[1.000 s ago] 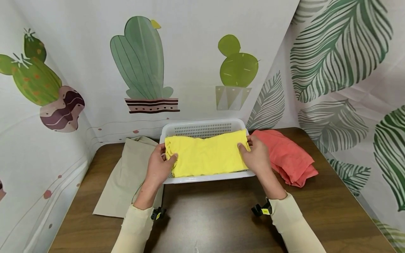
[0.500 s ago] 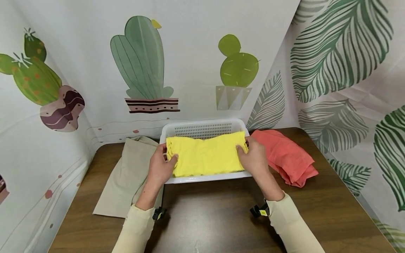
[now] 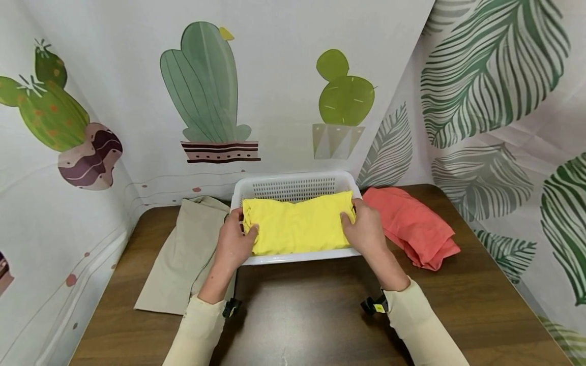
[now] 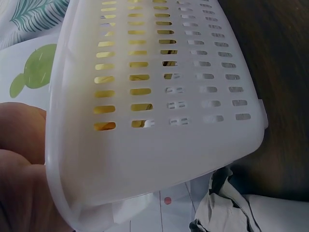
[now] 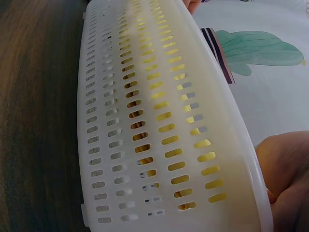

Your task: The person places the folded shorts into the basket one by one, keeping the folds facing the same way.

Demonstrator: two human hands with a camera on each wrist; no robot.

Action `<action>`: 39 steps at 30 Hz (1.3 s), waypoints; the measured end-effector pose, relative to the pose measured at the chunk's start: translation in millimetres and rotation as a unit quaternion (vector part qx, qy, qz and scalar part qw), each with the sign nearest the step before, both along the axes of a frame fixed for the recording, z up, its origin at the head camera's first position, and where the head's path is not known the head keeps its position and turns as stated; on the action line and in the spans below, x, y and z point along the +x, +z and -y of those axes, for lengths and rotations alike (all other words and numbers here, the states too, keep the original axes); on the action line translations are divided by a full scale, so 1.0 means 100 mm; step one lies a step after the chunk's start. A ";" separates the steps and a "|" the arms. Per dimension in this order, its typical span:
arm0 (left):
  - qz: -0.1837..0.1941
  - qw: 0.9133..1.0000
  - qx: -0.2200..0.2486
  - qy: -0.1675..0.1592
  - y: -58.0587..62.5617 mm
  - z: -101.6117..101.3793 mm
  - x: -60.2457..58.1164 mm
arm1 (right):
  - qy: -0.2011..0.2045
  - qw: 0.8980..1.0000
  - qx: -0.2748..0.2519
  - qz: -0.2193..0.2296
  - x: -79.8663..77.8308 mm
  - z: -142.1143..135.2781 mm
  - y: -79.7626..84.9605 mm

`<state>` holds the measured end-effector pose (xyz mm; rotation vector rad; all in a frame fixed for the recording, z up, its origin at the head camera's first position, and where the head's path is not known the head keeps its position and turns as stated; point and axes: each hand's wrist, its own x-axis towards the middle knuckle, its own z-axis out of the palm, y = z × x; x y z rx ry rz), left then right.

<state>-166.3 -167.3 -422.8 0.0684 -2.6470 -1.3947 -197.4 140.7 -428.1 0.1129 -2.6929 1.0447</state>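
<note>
A folded yellow cloth [image 3: 297, 223] lies within the mouth of a white slotted plastic basket [image 3: 293, 259]. My left hand [image 3: 232, 239] pinches the cloth's left end, thumb on top and fingers beneath. At the opposite end my right hand [image 3: 366, 229] holds it the same way. In the left wrist view the basket's wall [image 4: 145, 164] hides most of the cloth, and yellow shows through the slots; part of the left hand [image 4: 24, 179] is at the rim. The right wrist view likewise has the basket wall [image 5: 145, 121] in front, with the right hand [image 5: 289, 179] beside the rim.
A beige folded cloth [image 3: 178, 264] lies left of the basket on the brown wooden table [image 3: 302, 315]. To the right is a red folded cloth [image 3: 412, 226]. Behind the table hangs a white curtain [image 3: 284, 101] printed with cacti and leaves.
Both hands have come slightly closer together, and the yellow cloth's ends have drawn inward and its top edge a little lower in the basket. The basket and other cloths have stayed in place.
</note>
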 end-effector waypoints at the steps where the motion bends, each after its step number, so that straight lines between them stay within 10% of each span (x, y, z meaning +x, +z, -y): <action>1: 0.000 1.000 -0.004 0.000 0.00 0.00 0.00 | 0.000 1.000 0.002 0.001 0.00 0.00 0.00; 39: -0.029 0.994 -0.100 -0.014 -0.02 -0.08 0.00 | 0.023 0.997 0.060 -0.047 0.00 0.08 -0.09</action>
